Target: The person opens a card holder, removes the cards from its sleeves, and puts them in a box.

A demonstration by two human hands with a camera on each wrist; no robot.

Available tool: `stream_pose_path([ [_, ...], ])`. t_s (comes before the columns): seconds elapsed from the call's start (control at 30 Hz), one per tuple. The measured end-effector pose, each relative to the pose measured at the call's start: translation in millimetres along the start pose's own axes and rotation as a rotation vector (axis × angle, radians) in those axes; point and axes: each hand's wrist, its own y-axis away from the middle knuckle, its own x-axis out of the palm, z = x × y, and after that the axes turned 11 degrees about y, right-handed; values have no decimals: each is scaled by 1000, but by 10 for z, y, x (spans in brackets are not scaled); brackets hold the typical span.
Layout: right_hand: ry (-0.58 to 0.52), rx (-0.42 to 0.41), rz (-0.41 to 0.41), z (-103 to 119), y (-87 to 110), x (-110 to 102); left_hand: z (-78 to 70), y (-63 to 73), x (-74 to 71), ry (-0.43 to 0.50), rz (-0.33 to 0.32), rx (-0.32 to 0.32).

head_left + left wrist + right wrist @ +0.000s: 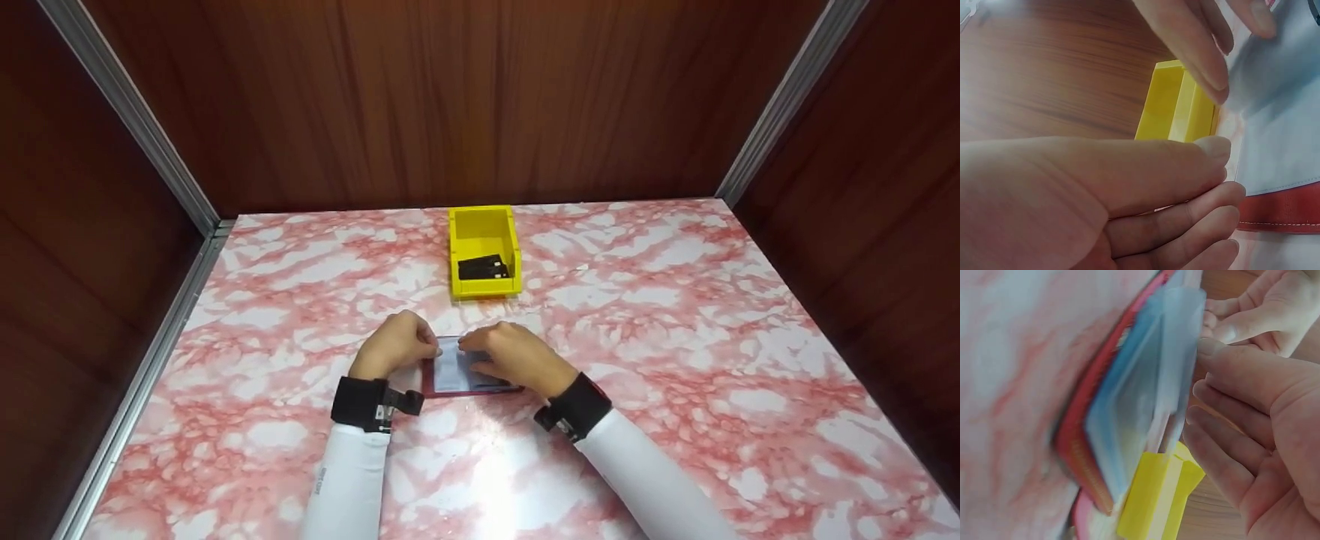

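A red card holder [1080, 455] with clear plastic sleeves [450, 373] lies open on the table. My left hand [397, 346] is at its left edge, thumb and index finger brought together beside the sleeve. Whether the sleeve's edge sits between those fingertips I cannot tell. Over the sleeves reaches my right hand [517, 358], fingers nearly straight. In the right wrist view, the tip of the right thumb [1210, 346] touches the edge of a raised sleeve [1181, 354], which is blurred. Stitching runs along the red border [1280, 208] in the left wrist view.
Behind the card holder stands a yellow bin [487, 289] with several flat black cards [482, 268] inside. The table [660, 315] has a red and white marbled top. Brown wood-grain panels [420, 105] enclose it at the back and sides.
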Motion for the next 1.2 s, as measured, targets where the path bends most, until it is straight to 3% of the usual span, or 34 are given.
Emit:
stream_pose_path([
  [0.13,9,-9,-17,11,-14,-2,2,0,-11,-7,0,-1],
  [0.37,26,149,-31,-158,138,-58,7,-4,8,-9,12,-17],
  [0.47,6,174,-10,-239,209,-50,34,-15,9,-11,32,-16],
  [0.53,-4,163,4,-269,241,-28,54,-20,8,-16,44,-16],
  [0.57,-10,161,10,-276,253,-15,187,-102,38,-11,51,10],
  [0.67,-13,155,6,-281,279,17,200,-97,41,-15,66,13],
  [0.77,1,172,-11,-278,299,21,202,-102,53,-15,65,2],
  [0.8,5,177,-15,-279,304,19,78,-26,27,-22,61,-27],
  [0.93,22,188,-18,-281,311,16,78,-27,41,-37,48,-29],
  [1.2,28,97,-33,-278,271,75,61,-20,50,-45,57,-46],
])
